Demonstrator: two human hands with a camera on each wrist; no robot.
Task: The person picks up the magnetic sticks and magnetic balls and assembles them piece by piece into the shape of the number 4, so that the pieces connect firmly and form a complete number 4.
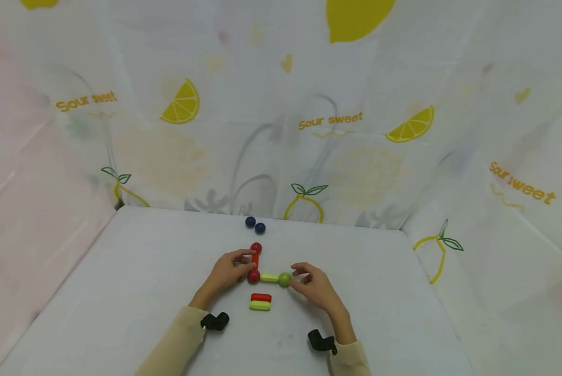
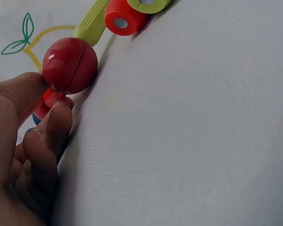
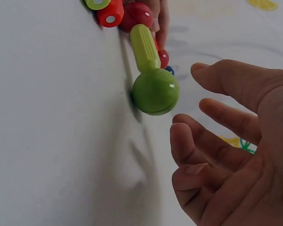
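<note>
An L-shaped piece of magnetic building toys lies on the table. Its red rod joins a far red ball to a corner red ball. From that corner a yellow-green rod runs right to a green ball. My left hand holds the red rod between thumb and fingers, and its thumb lies against the corner ball. Beside the green ball, my right hand has its fingers loosely bent and apart, with nothing between them.
Two dark blue balls sit behind the L shape, near the table's back edge. A loose red rod and a loose yellow-green rod lie side by side in front. A lemon-print curtain surrounds the white table.
</note>
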